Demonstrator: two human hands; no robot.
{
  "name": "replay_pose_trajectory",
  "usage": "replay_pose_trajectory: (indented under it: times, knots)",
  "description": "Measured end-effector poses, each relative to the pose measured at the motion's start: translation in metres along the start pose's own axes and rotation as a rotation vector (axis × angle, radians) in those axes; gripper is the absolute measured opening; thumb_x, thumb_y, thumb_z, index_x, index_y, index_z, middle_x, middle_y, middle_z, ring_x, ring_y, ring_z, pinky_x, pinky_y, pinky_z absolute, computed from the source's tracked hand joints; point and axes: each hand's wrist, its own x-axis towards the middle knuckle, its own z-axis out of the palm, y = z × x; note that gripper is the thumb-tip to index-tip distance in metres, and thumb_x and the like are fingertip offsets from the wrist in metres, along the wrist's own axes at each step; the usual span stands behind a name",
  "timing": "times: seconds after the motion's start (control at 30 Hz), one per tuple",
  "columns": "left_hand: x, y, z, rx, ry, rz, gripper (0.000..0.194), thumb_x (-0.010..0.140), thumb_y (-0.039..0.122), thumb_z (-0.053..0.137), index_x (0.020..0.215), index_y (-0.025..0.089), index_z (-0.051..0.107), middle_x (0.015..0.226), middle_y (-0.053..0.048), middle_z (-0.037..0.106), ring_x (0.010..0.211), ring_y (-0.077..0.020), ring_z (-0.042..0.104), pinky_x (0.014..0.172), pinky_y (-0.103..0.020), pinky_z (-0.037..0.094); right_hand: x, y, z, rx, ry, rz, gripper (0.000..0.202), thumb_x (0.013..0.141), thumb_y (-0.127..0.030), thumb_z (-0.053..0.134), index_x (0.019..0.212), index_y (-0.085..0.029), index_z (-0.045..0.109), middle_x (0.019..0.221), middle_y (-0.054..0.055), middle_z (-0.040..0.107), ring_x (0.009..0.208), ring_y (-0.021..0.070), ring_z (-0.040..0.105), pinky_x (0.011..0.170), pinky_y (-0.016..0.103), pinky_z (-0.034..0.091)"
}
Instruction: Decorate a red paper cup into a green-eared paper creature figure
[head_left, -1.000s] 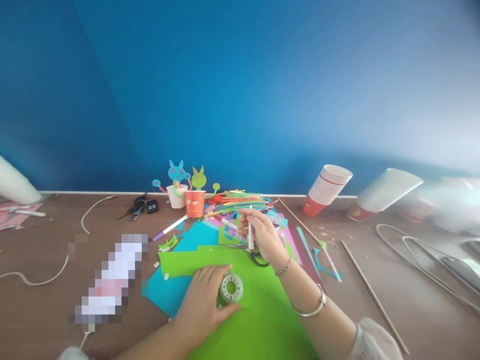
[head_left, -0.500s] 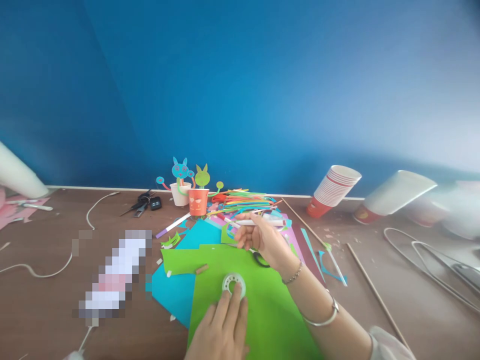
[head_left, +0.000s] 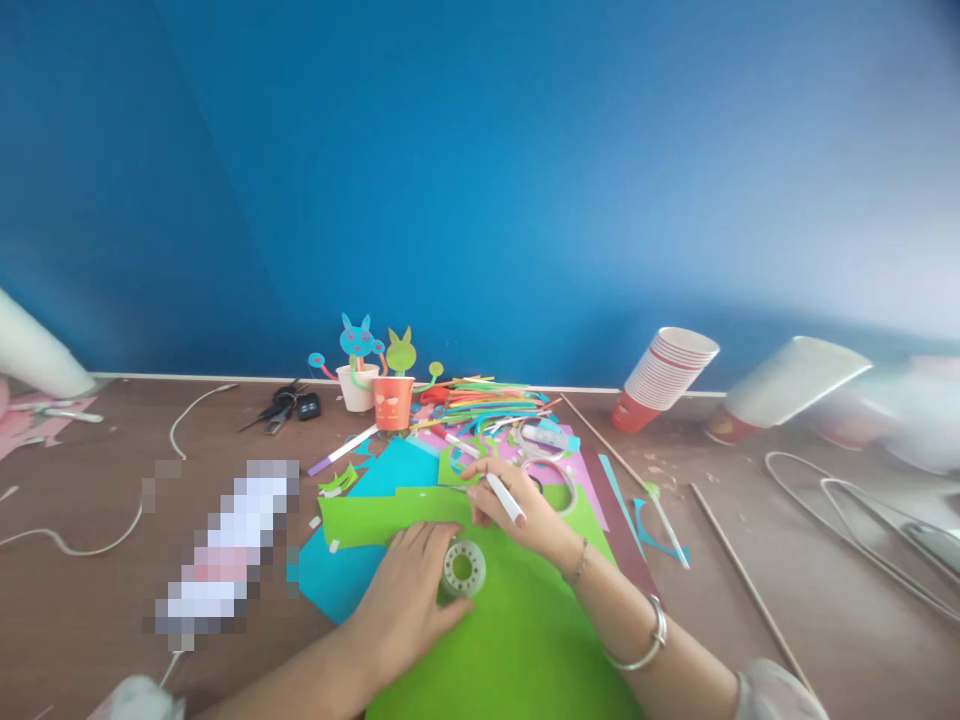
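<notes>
My right hand [head_left: 517, 510] grips a white marker [head_left: 506, 500] with a reddish end, held slanted above the green paper [head_left: 510, 620]. The marker's far end is hidden by my fingers. On the same paper lies a roll of clear tape [head_left: 463, 568] around a toothed white core. My left hand [head_left: 412, 580] rests flat at the roll's left side, fingers stretched out and thumb apart below the roll. Partly covered by my right hand is a pair of scissors, whose kind shows from the dark handle seen earlier. Blue paper [head_left: 394, 465] sticks out under the green sheet.
Two paper-cup figures [head_left: 392, 403] stand at the back beside a heap of coloured pipe cleaners [head_left: 495, 400]. Stacked paper cups [head_left: 667, 375] lean at the right. A thin wooden stick [head_left: 750, 590], a white cable [head_left: 862, 540] and keys [head_left: 281, 408] lie on the brown table.
My left hand has moved from the near side of the tape roll to its left. My right hand has lowered toward the paper, and the marker has turned in its grip.
</notes>
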Motion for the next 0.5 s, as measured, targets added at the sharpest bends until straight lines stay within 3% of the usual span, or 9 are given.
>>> replay_pose_trajectory:
  times: [0.13, 0.2, 0.27, 0.37, 0.43, 0.5]
  knots:
    - [0.006, 0.0, -0.001, -0.609, 0.148, -0.083, 0.048, 0.074, 0.028, 0.067, 0.116, 0.021, 0.045, 0.119, -0.012, 0.058, 0.112, -0.0293, 0.054, 0.096, -0.045, 0.04, -0.003, -0.003, -0.004, 0.134, -0.097, -0.099, 0.039, 0.081, -0.033, 0.062, 0.114, -0.021, 0.045, 0.085, 0.002, 0.065, 0.08, 0.018, 0.063, 0.072, 0.032, 0.048]
    - [0.009, 0.004, -0.006, -0.956, 0.12, -0.105, 0.044, 0.08, 0.038, 0.064, 0.115, 0.022, 0.043, 0.124, -0.012, 0.055, 0.115, -0.0287, 0.053, 0.096, -0.043, 0.041, -0.006, -0.006, -0.003, 0.18, -0.172, -0.167, 0.056, 0.078, -0.035, 0.067, 0.122, -0.023, 0.036, 0.104, 0.006, 0.063, 0.098, 0.0203, 0.061, 0.084, 0.036, 0.046]
    - [0.01, 0.007, -0.009, -1.173, 0.099, -0.131, 0.044, 0.083, 0.045, 0.061, 0.116, 0.023, 0.043, 0.128, -0.011, 0.054, 0.121, -0.0284, 0.05, 0.098, -0.042, 0.039, -0.01, -0.009, 0.002, 0.131, -0.162, -0.218, 0.071, 0.072, -0.033, 0.074, 0.127, -0.024, 0.03, 0.115, 0.008, 0.058, 0.108, 0.0221, 0.057, 0.092, 0.038, 0.043]
    - [0.01, 0.007, -0.008, -1.302, 0.06, -0.187, 0.05, 0.082, 0.052, 0.061, 0.118, 0.023, 0.043, 0.127, -0.01, 0.056, 0.12, -0.0292, 0.05, 0.097, -0.043, 0.04, -0.014, -0.012, 0.012, -0.077, -0.014, -0.244, 0.078, 0.065, -0.026, 0.078, 0.126, -0.023, 0.03, 0.117, 0.01, 0.056, 0.111, 0.0247, 0.054, 0.096, 0.041, 0.04]
    - [0.008, 0.004, -0.007, -1.25, 0.051, -0.214, 0.05, 0.082, 0.052, 0.061, 0.118, 0.023, 0.043, 0.124, -0.01, 0.057, 0.117, -0.0285, 0.052, 0.096, -0.042, 0.04, -0.016, -0.015, 0.014, -0.221, 0.037, -0.231, 0.075, 0.064, -0.021, 0.076, 0.125, -0.023, 0.032, 0.114, 0.009, 0.057, 0.108, 0.025, 0.055, 0.095, 0.041, 0.041]
    - [0.007, 0.0, -0.007, -1.096, 0.165, -0.206, 0.046, 0.083, 0.051, 0.059, 0.116, 0.022, 0.045, 0.122, -0.009, 0.056, 0.115, -0.0264, 0.052, 0.096, -0.04, 0.04, -0.018, -0.018, 0.013, -0.345, 0.001, -0.209, 0.075, 0.065, -0.017, 0.074, 0.127, -0.022, 0.033, 0.113, 0.01, 0.057, 0.105, 0.0248, 0.056, 0.093, 0.04, 0.042]
